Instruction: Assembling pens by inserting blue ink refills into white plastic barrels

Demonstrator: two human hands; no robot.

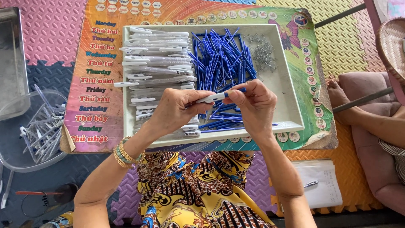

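Both hands meet at frame centre: left hand pinches the white pen barrel, right hand pinches its blue refill; the pen lies horizontal between them, above the tray.

A home floor used for piecework: foam puzzle mats, a child's weekday poster under a tray of pen parts.

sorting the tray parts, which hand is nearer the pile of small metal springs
Right. The right hand is just below and left of the springs in the tray's far right corner; the left hand sits further left, over the white barrels.
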